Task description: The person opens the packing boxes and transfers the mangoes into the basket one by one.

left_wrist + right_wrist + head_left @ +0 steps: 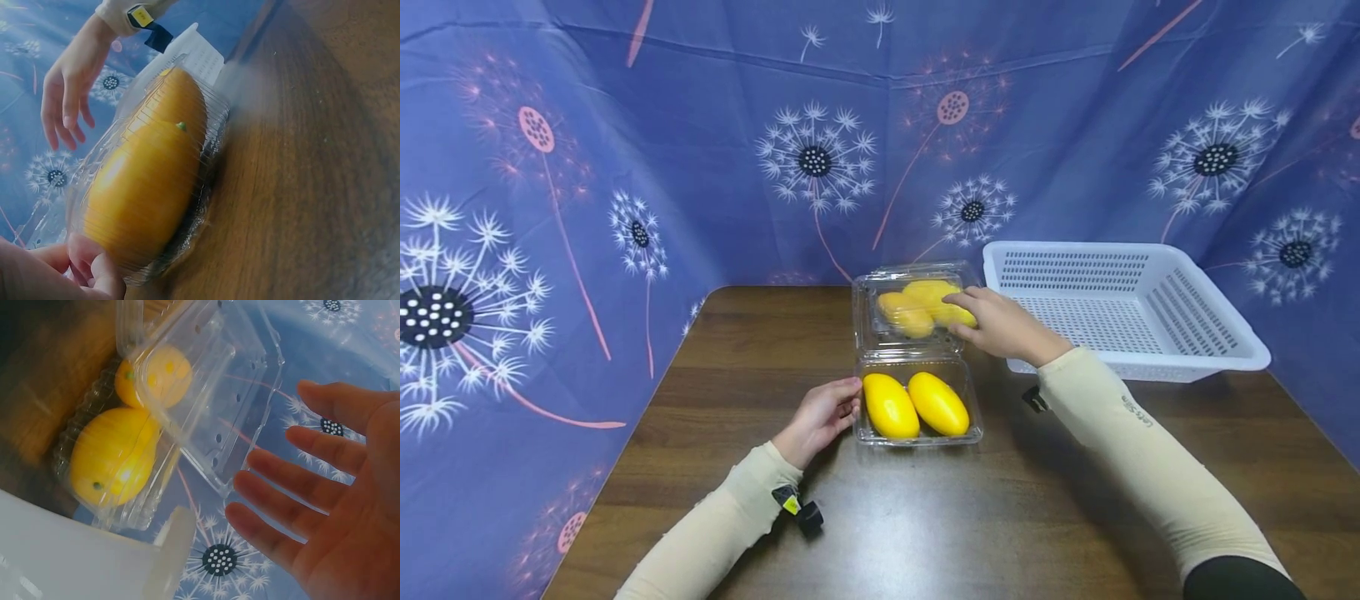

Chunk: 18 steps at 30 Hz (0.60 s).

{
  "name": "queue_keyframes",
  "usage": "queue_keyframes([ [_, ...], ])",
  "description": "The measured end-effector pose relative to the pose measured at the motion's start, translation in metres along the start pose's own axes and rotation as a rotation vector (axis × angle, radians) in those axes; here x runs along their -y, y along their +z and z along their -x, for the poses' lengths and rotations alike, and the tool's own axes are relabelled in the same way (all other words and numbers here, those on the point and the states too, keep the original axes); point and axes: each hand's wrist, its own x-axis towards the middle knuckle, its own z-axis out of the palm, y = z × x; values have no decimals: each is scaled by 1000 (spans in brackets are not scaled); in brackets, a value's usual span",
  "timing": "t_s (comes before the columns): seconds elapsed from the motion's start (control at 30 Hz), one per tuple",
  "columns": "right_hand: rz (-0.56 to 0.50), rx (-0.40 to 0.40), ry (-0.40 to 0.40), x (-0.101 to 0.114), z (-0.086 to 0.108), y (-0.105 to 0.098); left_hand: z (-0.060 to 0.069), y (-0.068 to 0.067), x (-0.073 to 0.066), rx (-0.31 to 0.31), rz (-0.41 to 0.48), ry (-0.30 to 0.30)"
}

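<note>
Cloth (700, 167) printed with dandelions hangs behind and around our wooden tabletop (895, 517), walling us off at 12 o'clock. We take the clear container (919, 442) as the clock's centre: it sits near the middle of the wood, its hinged lid (868, 333) raised and leaning back at 12. A white basket (1097, 325) stands at 2 o'clock, just beside the lid, and our right sleeve (1135, 450) passes over its near-left corner, so that side is the crowded one.

We count one container, one basket, two hands and two yellow fruits in the base, a left fruit (891, 407) and a right fruit (938, 404), side by side. More yellow shows at the lid; we cannot tell whether it is reflection.

Our left hand (822, 417) is at 9 o'clock, fingers bent, thumb and fingertips pinching the container's rim. Our right hand (1000, 321) is at 1 o'clock, fingers spread and nearly straight, holding nothing; it reaches close to the lid's right edge, though we cannot tell whether it touches.

The tabletop's left edge slants from 10 down to 8 o'clock, with a broad strip of wood between it and the container. The longest stretch of wood runs toward us at 5 and 6. On our right, the basket's far end comes close to the table edge at 3.
</note>
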Motion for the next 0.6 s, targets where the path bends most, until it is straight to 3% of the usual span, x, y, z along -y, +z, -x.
queue_keyframes([
  [0.6, -65, -35, -75, 15, 18, 13, -1, 0, 0, 14, -17, 3],
])
